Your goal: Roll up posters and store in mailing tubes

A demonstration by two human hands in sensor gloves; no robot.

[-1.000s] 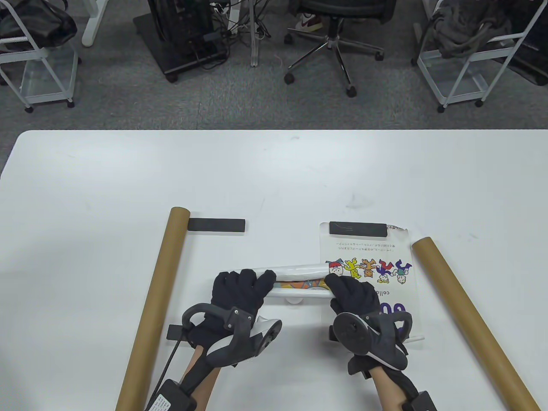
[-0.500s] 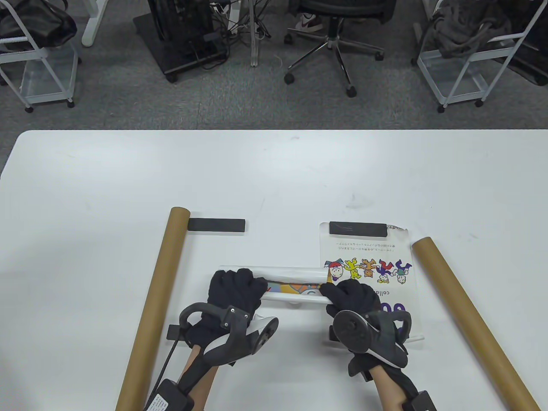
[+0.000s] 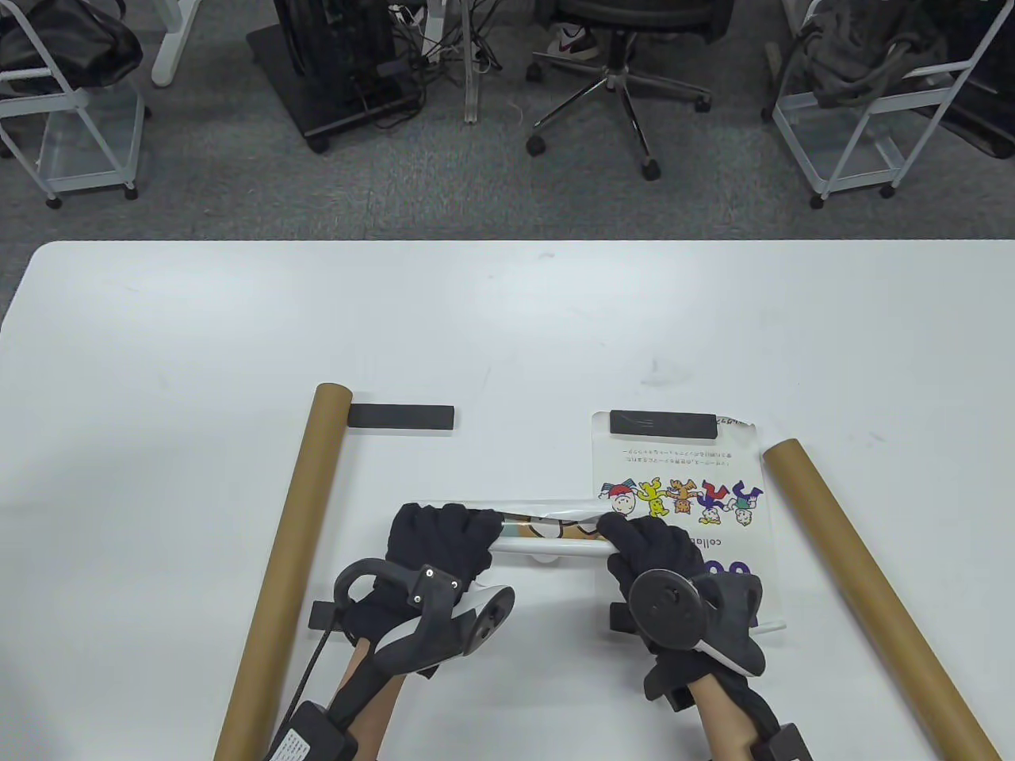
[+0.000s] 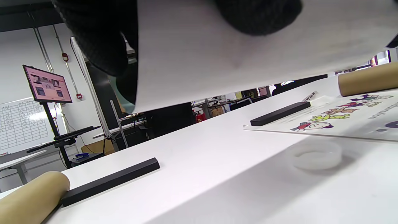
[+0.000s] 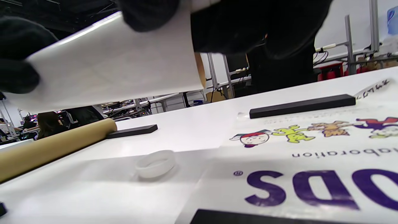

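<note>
rolled poster (image 3: 547,533): glossy white paper, loose cylinder, gripped at its ends by left hand (image 3: 438,541) and right hand (image 3: 652,547), lifted above the table (image 3: 507,333). roll was tighter than a second before, its printed gap narrower. matte brown cardboard tubes (image 3: 287,555) lay outside each hand. fingertips hidden under paper.

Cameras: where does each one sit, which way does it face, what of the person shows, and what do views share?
Table view: high over the near edge, looking down; both gloved hands, left hand and right hand, grip the rolled poster.
Left wrist view: under the roll, low across the table; fingers at top.
Right wrist view: same height; fingers at top.
Shared: flat poster, plastic ring.
</note>
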